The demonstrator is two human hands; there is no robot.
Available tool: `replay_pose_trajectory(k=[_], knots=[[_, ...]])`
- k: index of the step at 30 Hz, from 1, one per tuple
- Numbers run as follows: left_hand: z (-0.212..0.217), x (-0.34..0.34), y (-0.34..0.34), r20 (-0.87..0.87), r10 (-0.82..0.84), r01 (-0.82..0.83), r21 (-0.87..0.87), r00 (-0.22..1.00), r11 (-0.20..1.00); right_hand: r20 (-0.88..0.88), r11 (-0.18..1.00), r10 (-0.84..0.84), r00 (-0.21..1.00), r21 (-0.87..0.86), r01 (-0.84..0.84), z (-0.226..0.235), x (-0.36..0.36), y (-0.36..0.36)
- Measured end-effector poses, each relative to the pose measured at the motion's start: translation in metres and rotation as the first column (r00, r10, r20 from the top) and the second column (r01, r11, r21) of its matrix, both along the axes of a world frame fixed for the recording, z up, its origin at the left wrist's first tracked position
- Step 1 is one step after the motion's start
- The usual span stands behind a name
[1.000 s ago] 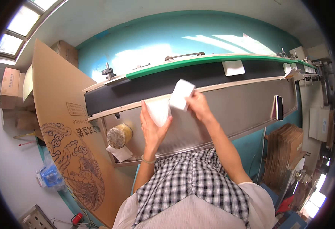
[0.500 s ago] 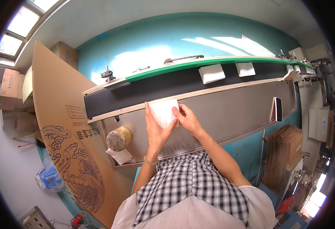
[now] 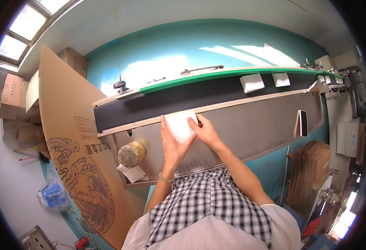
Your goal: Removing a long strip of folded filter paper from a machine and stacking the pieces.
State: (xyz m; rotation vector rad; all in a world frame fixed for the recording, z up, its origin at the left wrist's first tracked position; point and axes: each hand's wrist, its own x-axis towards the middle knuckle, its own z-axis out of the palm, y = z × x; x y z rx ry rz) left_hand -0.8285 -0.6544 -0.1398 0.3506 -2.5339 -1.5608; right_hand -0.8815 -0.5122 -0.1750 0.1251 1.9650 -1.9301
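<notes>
Between my two hands is a white stack of folded tissue paper (image 3: 179, 126), over the steel tray at the near edge of the black conveyor belt (image 3: 149, 102). My left hand (image 3: 173, 146) lies along its left and near side, fingers pointing away from me. My right hand (image 3: 205, 131) closes on its right edge, with the thumb on top. The undersides of both hands' fingers are hidden. Farther right on the belt lie two similar white tissue stacks, a nearer one (image 3: 252, 83) and a farther one (image 3: 281, 79).
A yellowish round container (image 3: 132, 154) stands on the steel tray (image 3: 249, 125) at left, by a white paper (image 3: 132, 172). A phone (image 3: 303, 123) is at the tray's right end. A large cardboard sheet (image 3: 72, 125) stands at left; flattened cardboard (image 3: 310, 168) is stacked at right.
The two white stacks on the belt have moved to the right. My hands keep hold of the tissue stack, whose top now looks smoother. The view has shifted slightly.
</notes>
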Motion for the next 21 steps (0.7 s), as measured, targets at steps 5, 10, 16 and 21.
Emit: replay_pose_trajectory(k=[5,10,16,21], knots=[[-0.004,-0.001,0.000,-0.007,0.060,-0.060,-0.013,0.998,0.998,0.166,0.990,-0.043,0.985,-0.123,0.064,-0.016,0.010,-0.002],[-0.013,0.003,-0.005,-0.014,0.041,-0.041,0.025,0.999,0.999,0.165,0.972,0.182,0.969,0.119,-0.202,0.000,0.000,0.019],[-0.020,0.003,-0.005,0.076,-0.004,-0.002,0.080,0.997,0.997,0.316,0.949,-0.213,0.925,-0.160,0.273,-0.002,-0.020,0.029],[-0.014,0.002,0.002,0.187,-0.057,-0.006,0.323,0.981,0.946,0.024,0.998,-0.058,0.998,0.022,0.058,-0.004,0.008,0.001]])
